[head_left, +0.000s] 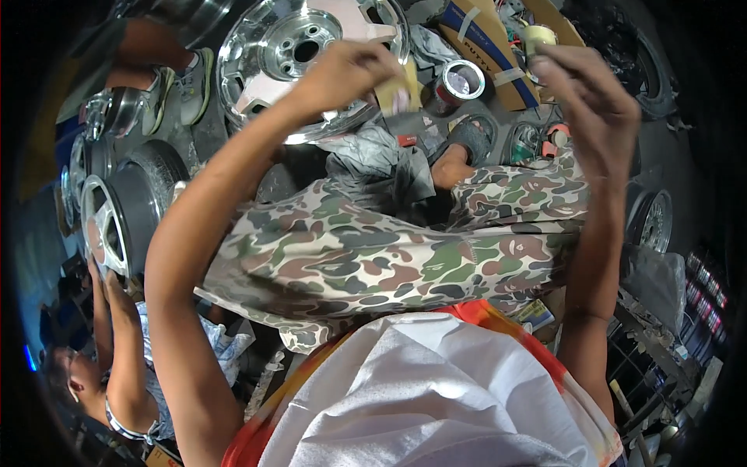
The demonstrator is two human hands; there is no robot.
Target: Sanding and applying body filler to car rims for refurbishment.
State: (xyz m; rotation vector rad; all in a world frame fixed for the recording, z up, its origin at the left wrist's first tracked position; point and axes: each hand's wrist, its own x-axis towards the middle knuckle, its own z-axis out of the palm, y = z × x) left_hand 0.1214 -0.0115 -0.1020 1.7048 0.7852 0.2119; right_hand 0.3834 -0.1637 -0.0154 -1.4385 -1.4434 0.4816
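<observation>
A silver alloy wheel (233, 74) with pale pink patches of filler lies at the upper middle. Over its right side is my left hand (346, 74), fingers bent and closed on a yellow card (412, 82) smeared with pale pink paste. My right hand (595, 101) is raised at the upper right, blurred, its thumb and fingertips pinched together. Whatever those fingertips hold, if anything, I cannot make out. Just beyond them is a pale yellow tub (539, 35). Between my hands stands an open tin (461, 80) with greyish contents, apart from both.
A cardboard box (494, 50) sits behind the tin. Grey rags (373, 159) lie by my camouflage-clad legs (389, 241). More wheels (105, 226) and a tyre (156, 167) stand at left, where another person (128, 373) handles a wheel. A metal rack (646, 358) is at lower right.
</observation>
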